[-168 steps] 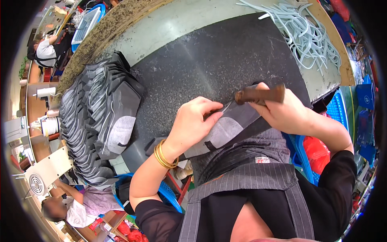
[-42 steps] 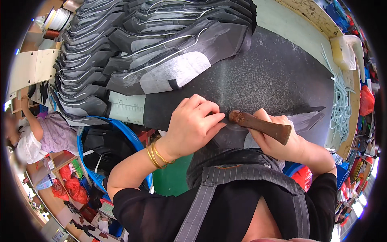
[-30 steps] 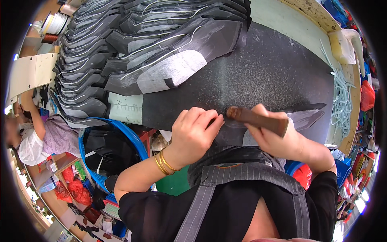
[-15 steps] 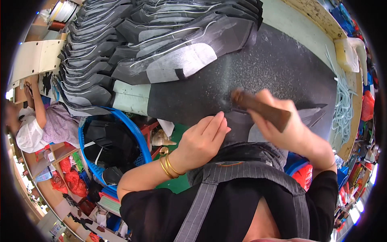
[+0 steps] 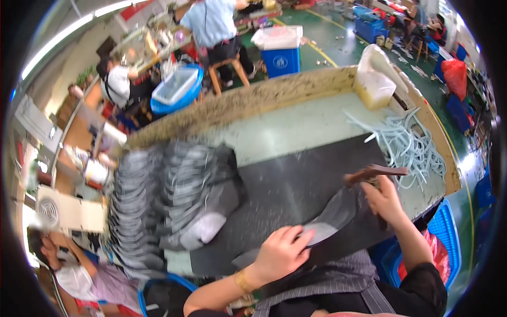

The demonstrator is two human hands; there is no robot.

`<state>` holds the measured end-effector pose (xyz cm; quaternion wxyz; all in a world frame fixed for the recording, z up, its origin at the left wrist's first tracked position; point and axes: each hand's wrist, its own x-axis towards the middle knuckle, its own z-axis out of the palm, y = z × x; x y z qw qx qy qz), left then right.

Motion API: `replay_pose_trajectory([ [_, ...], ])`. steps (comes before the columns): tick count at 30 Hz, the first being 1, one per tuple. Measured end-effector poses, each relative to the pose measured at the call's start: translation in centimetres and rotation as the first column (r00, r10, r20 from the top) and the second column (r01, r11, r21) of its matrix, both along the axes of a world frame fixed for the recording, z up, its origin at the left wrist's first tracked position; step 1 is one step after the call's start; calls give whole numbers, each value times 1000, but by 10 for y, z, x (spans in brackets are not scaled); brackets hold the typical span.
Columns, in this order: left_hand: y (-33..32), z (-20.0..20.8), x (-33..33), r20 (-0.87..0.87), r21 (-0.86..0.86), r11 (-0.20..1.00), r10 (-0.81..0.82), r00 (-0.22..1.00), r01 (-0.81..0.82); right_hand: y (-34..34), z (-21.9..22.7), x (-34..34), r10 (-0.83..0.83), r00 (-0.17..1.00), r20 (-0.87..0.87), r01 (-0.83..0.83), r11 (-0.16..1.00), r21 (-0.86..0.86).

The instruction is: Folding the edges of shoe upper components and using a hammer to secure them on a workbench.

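Note:
A hammer with a brown, rusty-looking head (image 5: 369, 173) is in my right hand (image 5: 384, 198), its handle running down through my closed fingers. The head is above the right end of a long, curved dark piece of sheet material (image 5: 340, 211) with a light grey patch. My left hand (image 5: 282, 256) is at the left part of this piece, fingers bent and together over its edge; their undersides are hidden. Both lie at the near edge of a black board (image 5: 296, 182). Left of it, overlapping dark pieces (image 5: 185, 185) with grey patches stand in rows.
Pale blue cords (image 5: 412, 150) lie tangled at the table's right end, near a yellowish block (image 5: 374, 90). A raised wooden rim (image 5: 237, 103) borders the far side. Blue baskets stand below at right (image 5: 443, 238) and left (image 5: 166, 282). Other people work at the left and beyond.
My view has tilted up, bringing in the room beyond. The hammer has moved right and turned, showing its head side-on. My left fingers, stretched out before, are now bent over the piece.

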<state>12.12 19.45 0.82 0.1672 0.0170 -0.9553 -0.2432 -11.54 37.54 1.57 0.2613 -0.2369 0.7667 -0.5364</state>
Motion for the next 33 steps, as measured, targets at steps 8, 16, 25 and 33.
replay_pose_trajectory([
  [8, -119, 42, -133, -653, -248, 788, 294, 698, -564, 91, -90, -201, -359, 921, -154, 330, 925, -187],
  [16, -67, -25, -98, -260, -212, 953, 160, 952, -217, 158, -98, -242, -279, 959, 47, 278, 898, -341],
  [25, -103, -45, 88, -289, -510, 518, 648, 705, -686, 21, -3, -65, 28, 981, -194, -58, 987, -152],
  [33, -137, -43, 76, -226, -72, 590, 775, 590, -804, -229, 12, 86, 633, 529, -566, -841, 482, -248],
])
